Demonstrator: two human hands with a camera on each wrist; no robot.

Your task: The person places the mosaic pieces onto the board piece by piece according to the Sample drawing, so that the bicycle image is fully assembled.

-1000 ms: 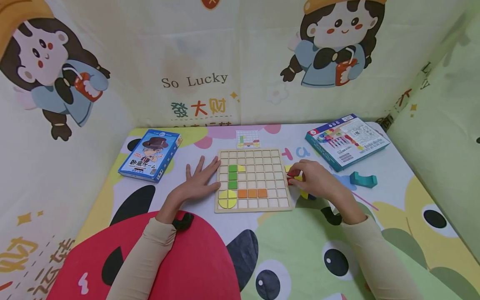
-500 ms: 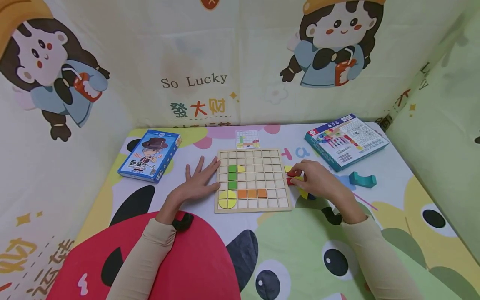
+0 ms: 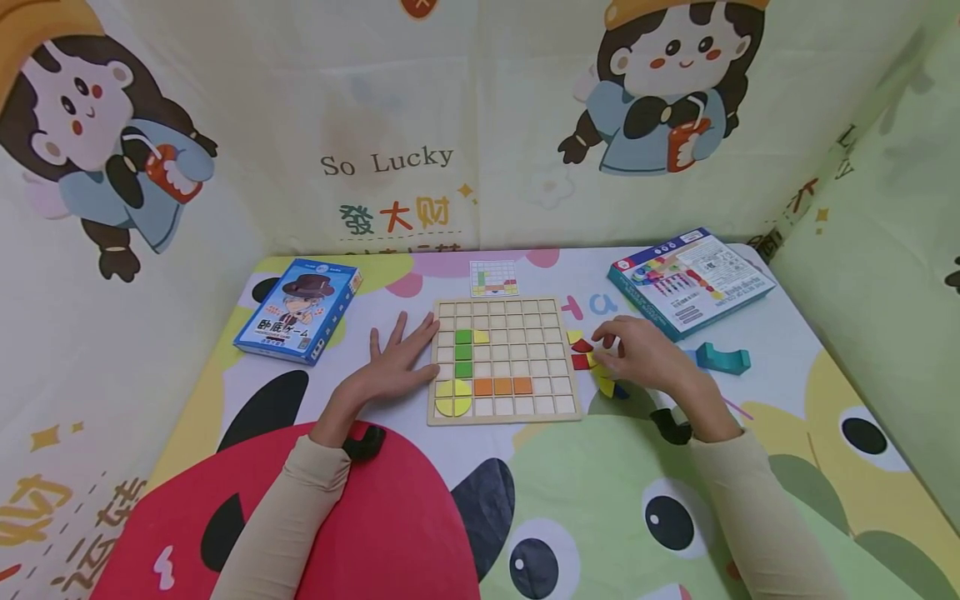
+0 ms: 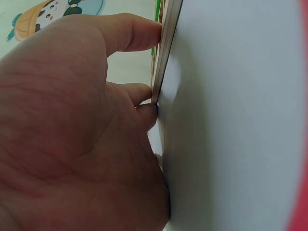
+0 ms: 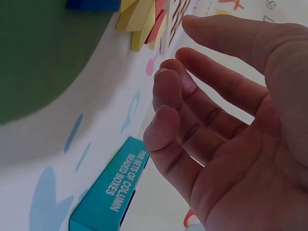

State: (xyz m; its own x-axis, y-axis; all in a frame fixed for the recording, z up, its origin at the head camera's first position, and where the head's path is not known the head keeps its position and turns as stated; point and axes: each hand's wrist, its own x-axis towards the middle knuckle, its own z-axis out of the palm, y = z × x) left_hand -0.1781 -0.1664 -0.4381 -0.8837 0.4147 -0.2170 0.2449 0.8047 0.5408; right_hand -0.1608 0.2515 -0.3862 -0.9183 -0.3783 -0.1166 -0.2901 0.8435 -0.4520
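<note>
My left hand (image 3: 390, 364) lies with spread fingers at the left edge of the wooden grid board (image 3: 498, 420); in the left wrist view its thumb (image 4: 142, 33) touches the board's side (image 4: 167, 48). On the board are green square tiles (image 3: 463, 352), a row of orange tiles (image 3: 503, 386), a yellow disc of quarter pieces (image 3: 453, 398) and one yellow piece (image 3: 482, 337). My right hand (image 3: 641, 354) hovers by loose red (image 3: 581, 362) and yellow pieces (image 3: 606, 386) right of the board. Its fingers are loosely bent, with nothing between them in the right wrist view.
A small pattern card (image 3: 494, 279) lies behind the board. To the left is a blue game box (image 3: 298, 310), and at the back right a teal-edged box (image 3: 693, 283). A teal notched block (image 3: 723, 358) lies beyond my right hand.
My right hand has drawn back slightly to the right from the red pieces, its fingertips parting from them. The red pieces are now in plainer view. My left hand stays at the board's edge.
</note>
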